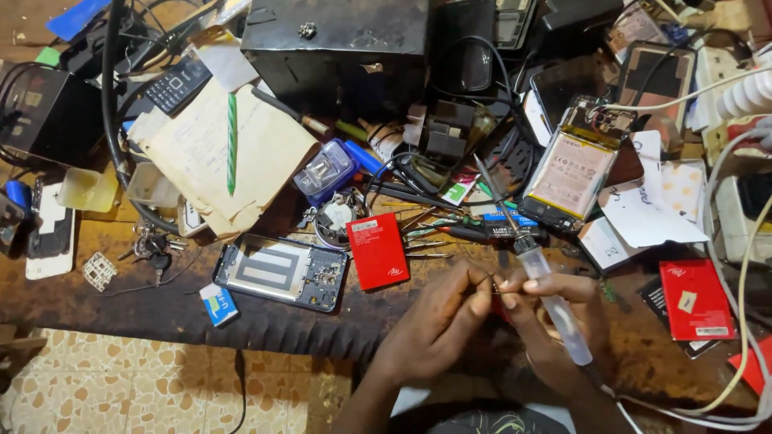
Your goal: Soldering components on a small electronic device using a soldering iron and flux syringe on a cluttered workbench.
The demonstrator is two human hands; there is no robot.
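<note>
A tiny part is pinched between the fingertips of the left hand [438, 317] and the right hand [551, 313], low and centre over the front edge of the counter [121, 301]. The part itself is too small and too hidden to be identified; it may be a thin wire or pin. The left fingers are closed on it at their tips. The right fingers are wrapped around a tool with a clear handle and a thin metal shaft [539, 269], probably a soldering iron, whose tip points up and away toward the clutter.

Several risks can be judged from this. The part is held above the counter's edge, so if the pinch slackens it could be dropped onto the tiled floor [121, 386] and lost. If the tool is hot, the fingertips just beside its shaft could be burned. The tip stands near an opened phone with its battery exposed [572, 173], and a slip forward could puncture or scorch it. The white cable [744, 265] looping at the right wrist could be snagged and drag the tool off line. The red box [378, 251] and a bare phone frame [283, 272] lie near enough to be knocked.
</note>
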